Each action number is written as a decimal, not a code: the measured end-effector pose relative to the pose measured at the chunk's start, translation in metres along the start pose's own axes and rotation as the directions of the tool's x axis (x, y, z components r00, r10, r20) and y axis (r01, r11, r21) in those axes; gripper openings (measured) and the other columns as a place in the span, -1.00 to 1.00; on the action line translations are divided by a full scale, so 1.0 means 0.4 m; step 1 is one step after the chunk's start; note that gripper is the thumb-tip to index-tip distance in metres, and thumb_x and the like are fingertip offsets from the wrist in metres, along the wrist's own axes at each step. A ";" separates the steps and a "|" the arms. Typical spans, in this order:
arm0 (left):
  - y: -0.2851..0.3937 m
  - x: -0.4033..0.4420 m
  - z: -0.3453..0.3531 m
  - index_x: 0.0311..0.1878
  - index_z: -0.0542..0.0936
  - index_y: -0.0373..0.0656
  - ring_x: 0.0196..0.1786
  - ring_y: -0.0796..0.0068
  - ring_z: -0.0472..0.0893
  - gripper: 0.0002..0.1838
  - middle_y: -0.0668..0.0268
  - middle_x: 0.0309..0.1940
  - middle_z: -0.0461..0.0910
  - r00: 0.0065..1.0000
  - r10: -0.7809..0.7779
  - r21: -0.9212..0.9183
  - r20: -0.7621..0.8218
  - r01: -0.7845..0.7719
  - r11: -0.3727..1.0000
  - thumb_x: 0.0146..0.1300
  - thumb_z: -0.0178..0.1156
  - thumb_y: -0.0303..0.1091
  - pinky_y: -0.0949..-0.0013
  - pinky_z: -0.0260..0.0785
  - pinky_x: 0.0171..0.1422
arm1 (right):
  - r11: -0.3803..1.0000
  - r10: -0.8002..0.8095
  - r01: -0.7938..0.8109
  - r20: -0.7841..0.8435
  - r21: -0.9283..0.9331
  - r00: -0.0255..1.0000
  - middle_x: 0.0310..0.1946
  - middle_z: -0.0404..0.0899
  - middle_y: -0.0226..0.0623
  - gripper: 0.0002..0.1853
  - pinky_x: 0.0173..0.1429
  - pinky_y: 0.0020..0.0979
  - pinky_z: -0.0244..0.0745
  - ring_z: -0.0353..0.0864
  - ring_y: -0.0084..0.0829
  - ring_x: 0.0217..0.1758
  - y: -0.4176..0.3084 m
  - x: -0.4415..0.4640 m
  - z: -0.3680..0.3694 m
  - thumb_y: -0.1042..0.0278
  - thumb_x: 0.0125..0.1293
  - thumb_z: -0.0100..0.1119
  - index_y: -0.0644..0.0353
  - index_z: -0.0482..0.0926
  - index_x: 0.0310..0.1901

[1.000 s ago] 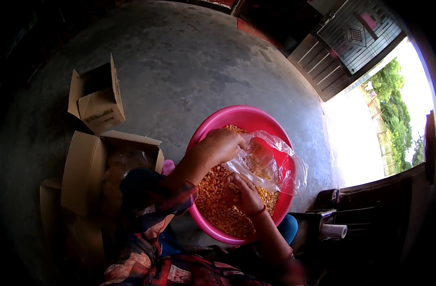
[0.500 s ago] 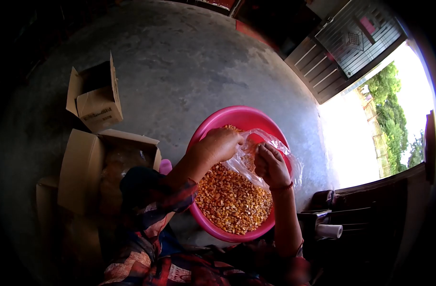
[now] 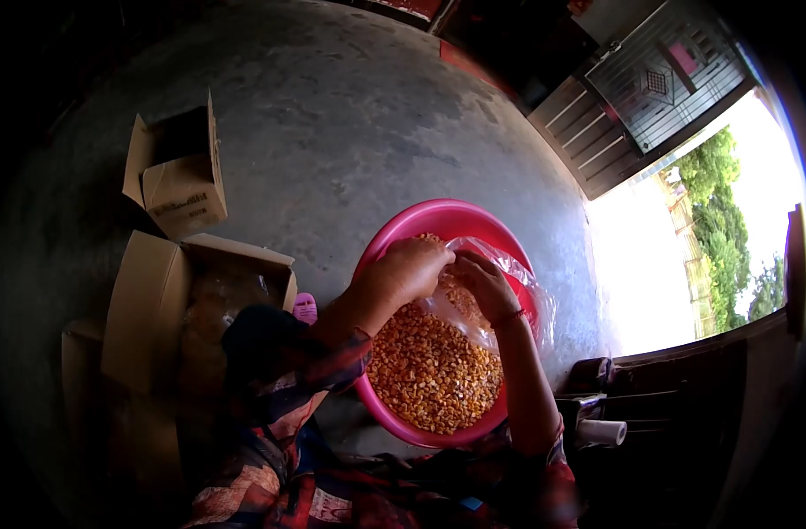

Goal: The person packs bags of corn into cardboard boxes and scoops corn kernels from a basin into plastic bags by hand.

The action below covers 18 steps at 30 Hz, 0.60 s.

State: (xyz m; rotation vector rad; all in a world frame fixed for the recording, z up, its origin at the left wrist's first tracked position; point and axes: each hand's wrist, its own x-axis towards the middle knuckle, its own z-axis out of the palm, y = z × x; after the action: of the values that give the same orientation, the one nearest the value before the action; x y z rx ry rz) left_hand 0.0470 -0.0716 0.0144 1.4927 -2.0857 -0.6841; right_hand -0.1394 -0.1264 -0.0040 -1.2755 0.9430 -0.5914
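A pink basin (image 3: 387, 421) on the floor holds a heap of dried corn kernels (image 3: 434, 379). Over the kernels is a clear plastic bag (image 3: 544, 309), its far part lying across the basin's right rim. My left hand (image 3: 409, 268) is closed on the bag's edge, fingers pointing right. Close against it, my right hand (image 3: 484, 284) has its fingers pinched on the same edge. The two hands' fingertips meet or nearly meet, and they hide the part of the bag between them. Kernels show through the film below the hands.
An open cardboard box (image 3: 147, 309) with plastic-wrapped contents stands at left, another open box (image 3: 184, 189) behind it. A pink slipper (image 3: 305, 308) shows beside the near box. A white roll (image 3: 602, 432) sits at lower right, and a doorway (image 3: 641, 256) opens at right.
My right hand has moved left and up to my left hand, closing the gap between them. The bag's mouth, spread between the hands before, is now drawn together there.
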 end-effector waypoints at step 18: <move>-0.019 0.006 0.024 -0.31 0.66 -0.10 -0.25 0.15 0.60 -0.80 0.11 -0.35 0.58 0.930 0.123 -0.044 -0.348 -0.147 0.988 0.02 0.08 -0.51 0.21 0.44 -0.09 | 0.284 -0.279 0.198 0.116 -0.938 0.953 0.11 0.37 -0.13 -0.57 0.22 -0.25 0.32 0.34 -0.13 0.20 0.102 -0.039 -0.061 0.43 0.13 0.15 0.14 0.41 0.08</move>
State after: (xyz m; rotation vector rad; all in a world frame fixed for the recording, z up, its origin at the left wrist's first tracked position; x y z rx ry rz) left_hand 0.0454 -0.0749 0.0023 1.3081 -1.8554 -0.4033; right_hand -0.1733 -0.1172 -0.0398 -2.5531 1.2203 -0.2481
